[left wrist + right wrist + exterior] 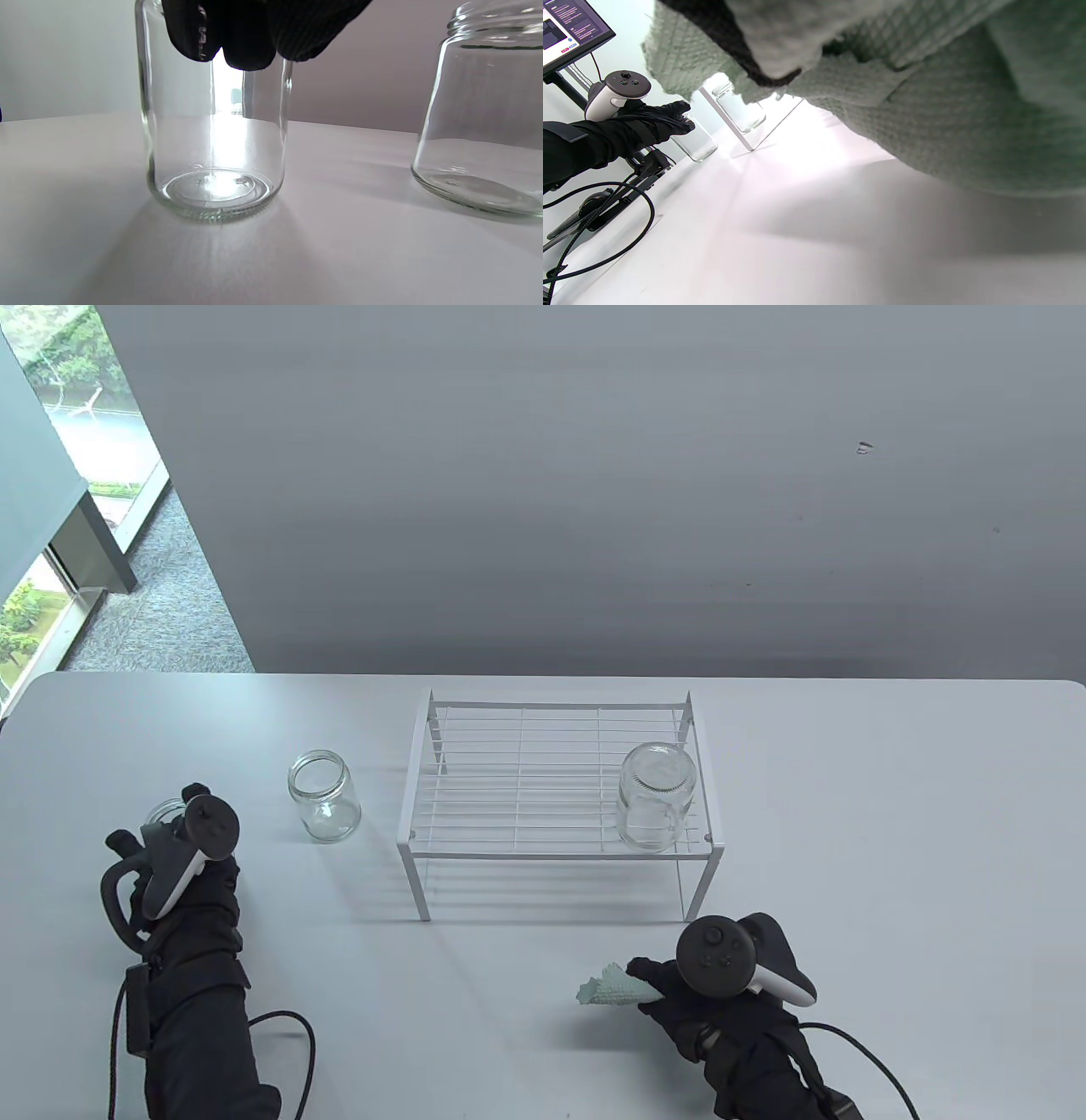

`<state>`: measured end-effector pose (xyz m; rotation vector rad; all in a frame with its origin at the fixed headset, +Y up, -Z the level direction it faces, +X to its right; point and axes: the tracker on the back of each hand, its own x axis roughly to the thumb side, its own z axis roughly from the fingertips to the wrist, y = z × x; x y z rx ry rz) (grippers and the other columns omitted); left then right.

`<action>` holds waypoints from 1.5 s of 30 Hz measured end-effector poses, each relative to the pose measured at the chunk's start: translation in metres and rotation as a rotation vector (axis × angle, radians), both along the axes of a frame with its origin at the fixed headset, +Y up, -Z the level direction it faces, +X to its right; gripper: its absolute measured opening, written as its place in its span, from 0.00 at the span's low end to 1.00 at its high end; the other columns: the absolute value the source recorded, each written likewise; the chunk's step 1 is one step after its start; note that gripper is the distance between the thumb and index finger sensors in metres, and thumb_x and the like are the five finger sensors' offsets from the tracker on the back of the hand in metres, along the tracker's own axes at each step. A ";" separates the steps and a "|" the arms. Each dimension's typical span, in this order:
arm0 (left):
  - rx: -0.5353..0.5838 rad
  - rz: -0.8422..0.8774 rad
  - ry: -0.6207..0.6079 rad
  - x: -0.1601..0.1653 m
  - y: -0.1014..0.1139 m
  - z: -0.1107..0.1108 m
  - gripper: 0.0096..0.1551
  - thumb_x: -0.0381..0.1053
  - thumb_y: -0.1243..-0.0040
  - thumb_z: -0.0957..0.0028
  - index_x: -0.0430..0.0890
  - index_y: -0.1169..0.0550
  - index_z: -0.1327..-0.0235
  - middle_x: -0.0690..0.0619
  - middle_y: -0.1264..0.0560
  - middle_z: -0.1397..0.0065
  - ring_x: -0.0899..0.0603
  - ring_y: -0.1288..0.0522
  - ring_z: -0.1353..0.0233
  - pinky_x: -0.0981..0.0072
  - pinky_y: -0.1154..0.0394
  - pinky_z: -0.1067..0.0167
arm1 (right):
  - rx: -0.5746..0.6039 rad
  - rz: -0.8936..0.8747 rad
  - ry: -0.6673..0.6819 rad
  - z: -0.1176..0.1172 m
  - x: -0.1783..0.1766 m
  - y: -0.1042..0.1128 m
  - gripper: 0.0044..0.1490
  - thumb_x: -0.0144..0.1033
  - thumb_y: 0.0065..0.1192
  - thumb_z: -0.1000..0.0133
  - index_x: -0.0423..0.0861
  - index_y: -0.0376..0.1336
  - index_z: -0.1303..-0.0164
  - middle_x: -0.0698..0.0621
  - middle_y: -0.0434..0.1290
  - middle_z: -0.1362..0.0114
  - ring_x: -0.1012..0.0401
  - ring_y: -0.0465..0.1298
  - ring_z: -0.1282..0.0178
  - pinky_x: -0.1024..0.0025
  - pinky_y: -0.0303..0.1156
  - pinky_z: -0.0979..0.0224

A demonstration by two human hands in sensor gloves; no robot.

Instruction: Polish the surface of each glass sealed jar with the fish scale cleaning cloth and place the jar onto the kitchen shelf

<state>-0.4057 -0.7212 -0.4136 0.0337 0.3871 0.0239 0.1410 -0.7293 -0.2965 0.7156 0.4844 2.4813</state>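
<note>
A clear open glass jar (216,140) stands on the table, mostly hidden under my left hand (174,840) in the table view. The fingers (237,38) of that hand curl over its upper part. A second open jar (323,797) stands just right of it, seen also in the left wrist view (483,127). A third jar (655,797) sits on the right end of the white wire shelf (475,848). My right hand (679,988) grips a pale green fish scale cloth (607,989) low over the table in front of the shelf; the cloth (925,106) fills the right wrist view.
The shelf's left and middle wire top holds nothing. Black cables (293,1027) trail from both gloves near the table's front edge. In the right wrist view, a monitor (568,29) stands beyond the table's left side.
</note>
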 end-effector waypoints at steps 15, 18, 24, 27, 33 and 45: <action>0.111 -0.007 -0.080 0.020 0.022 0.016 0.41 0.44 0.34 0.51 0.45 0.38 0.24 0.49 0.20 0.38 0.41 0.20 0.39 0.27 0.51 0.28 | 0.036 -0.016 0.026 0.003 -0.002 0.003 0.33 0.27 0.59 0.44 0.27 0.63 0.31 0.24 0.72 0.39 0.32 0.77 0.48 0.35 0.67 0.46; 0.095 -0.004 -0.150 0.044 0.035 0.020 0.40 0.44 0.33 0.51 0.45 0.36 0.25 0.49 0.19 0.39 0.41 0.19 0.40 0.27 0.50 0.28 | 0.047 -0.026 0.033 0.004 -0.004 0.002 0.32 0.27 0.59 0.44 0.27 0.63 0.31 0.24 0.72 0.39 0.32 0.77 0.48 0.36 0.67 0.46; -0.146 0.085 -0.267 0.096 0.054 0.032 0.37 0.44 0.32 0.51 0.46 0.32 0.27 0.48 0.17 0.40 0.42 0.16 0.44 0.29 0.50 0.27 | 0.065 -0.045 0.043 0.006 -0.005 0.003 0.33 0.27 0.59 0.44 0.27 0.63 0.31 0.24 0.72 0.39 0.32 0.77 0.48 0.36 0.67 0.46; -0.247 0.110 -0.356 0.121 0.060 0.046 0.35 0.45 0.31 0.52 0.47 0.29 0.29 0.48 0.16 0.41 0.43 0.15 0.46 0.31 0.48 0.27 | 0.077 -0.045 0.051 0.005 -0.006 0.003 0.33 0.27 0.59 0.44 0.27 0.63 0.31 0.24 0.72 0.39 0.32 0.78 0.49 0.36 0.67 0.46; -0.305 0.256 -0.506 0.159 0.067 0.074 0.31 0.45 0.31 0.52 0.45 0.27 0.33 0.46 0.15 0.44 0.44 0.13 0.51 0.36 0.45 0.27 | 0.121 -0.046 0.043 0.005 -0.007 0.003 0.33 0.28 0.59 0.44 0.28 0.63 0.31 0.25 0.72 0.39 0.32 0.78 0.49 0.36 0.68 0.46; -0.260 0.710 -0.706 0.225 0.043 0.102 0.26 0.45 0.35 0.49 0.45 0.25 0.36 0.42 0.16 0.45 0.46 0.11 0.55 0.39 0.39 0.29 | 0.293 -0.301 -0.130 0.004 0.004 0.003 0.34 0.30 0.58 0.43 0.28 0.60 0.29 0.25 0.71 0.37 0.32 0.77 0.46 0.36 0.67 0.44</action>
